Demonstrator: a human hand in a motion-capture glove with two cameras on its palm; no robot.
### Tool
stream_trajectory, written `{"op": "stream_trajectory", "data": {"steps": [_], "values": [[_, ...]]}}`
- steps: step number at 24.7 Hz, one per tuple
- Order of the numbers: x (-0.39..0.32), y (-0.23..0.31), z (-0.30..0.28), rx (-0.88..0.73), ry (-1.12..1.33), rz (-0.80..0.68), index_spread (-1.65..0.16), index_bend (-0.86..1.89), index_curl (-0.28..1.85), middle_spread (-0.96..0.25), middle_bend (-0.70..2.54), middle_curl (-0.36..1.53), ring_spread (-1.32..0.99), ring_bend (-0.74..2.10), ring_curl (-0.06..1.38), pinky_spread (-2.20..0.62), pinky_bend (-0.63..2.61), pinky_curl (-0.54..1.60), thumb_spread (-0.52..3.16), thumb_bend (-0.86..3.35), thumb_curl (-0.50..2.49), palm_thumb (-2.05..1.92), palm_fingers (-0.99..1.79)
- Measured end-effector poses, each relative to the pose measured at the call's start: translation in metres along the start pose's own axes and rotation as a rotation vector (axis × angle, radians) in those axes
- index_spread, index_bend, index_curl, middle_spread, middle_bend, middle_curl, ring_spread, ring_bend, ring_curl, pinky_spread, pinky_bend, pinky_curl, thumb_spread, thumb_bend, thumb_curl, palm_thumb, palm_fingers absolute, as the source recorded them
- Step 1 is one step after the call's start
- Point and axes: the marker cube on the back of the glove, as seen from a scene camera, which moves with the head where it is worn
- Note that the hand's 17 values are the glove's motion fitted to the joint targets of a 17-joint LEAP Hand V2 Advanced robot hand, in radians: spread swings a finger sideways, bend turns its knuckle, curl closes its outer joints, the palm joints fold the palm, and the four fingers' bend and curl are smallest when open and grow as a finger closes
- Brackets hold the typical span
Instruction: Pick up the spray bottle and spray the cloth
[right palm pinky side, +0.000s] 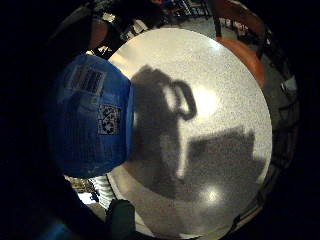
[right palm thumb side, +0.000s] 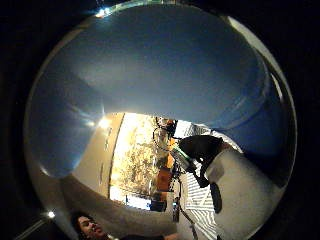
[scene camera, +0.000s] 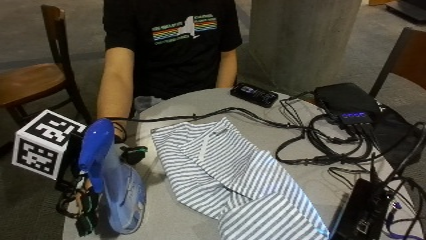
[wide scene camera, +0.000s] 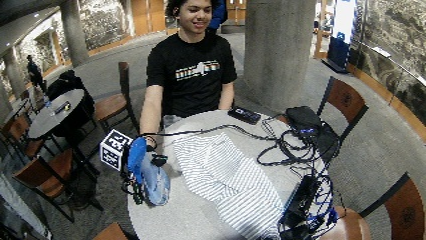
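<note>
At the bench's left edge: bottle up, cloth to its right

Beside the striped cloth, the gloved right hand grips the blue spray bottle, upright, off the bench; the cloth's long axis runs near-right to far-left, just right of the bottle

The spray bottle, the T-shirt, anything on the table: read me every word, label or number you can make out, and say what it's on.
No text can be read.
Spray bottle: a barcode and a recycling-type symbol on its label; the print is too blurred.
Black T-shirt: a line of print above rainbow stripes, too small.
Black device on the table: markings too small.
</note>
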Motion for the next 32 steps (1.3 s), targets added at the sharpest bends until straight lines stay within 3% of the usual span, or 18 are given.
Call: {"op": "stream_trajectory", "data": {"steps": [9,15,19,25,32], "values": [[0.0,-0.004,0.004,-0.015,-0.041,0.012,-0.36,0.18,0.23,0.04,0.2,0.38,0.02,0.31,0.31,0.26,0.68,0.31,0.93,-0.02,0.33,0.63,0.46],[-0.001,-0.003,0.008,-0.036,-0.138,0.013,-0.32,0.43,0.33,0.03,0.09,0.33,0.01,0.27,0.3,0.27,0.63,0.29,0.95,0.05,0.37,0.79,0.66],[-0.005,-0.002,0.01,-0.03,-0.15,-0.018,-0.27,0.38,0.34,0.01,0.27,0.37,0.0,0.26,0.29,0.26,0.56,0.26,0.94,0.11,0.42,0.93,0.83],[-0.016,0.007,0.001,-0.002,-0.129,-0.128,-0.24,0.31,0.37,-0.02,0.26,0.39,-0.01,0.3,0.31,0.24,0.54,0.27,0.8,0.11,0.48,1.04,0.96],[-0.067,0.047,-0.015,-0.196,-0.133,-0.23,-0.22,0.25,0.4,-0.03,0.24,0.41,-0.02,0.29,0.33,0.22,0.52,0.28,0.67,0.05,0.54,1.04,1.08]]}}
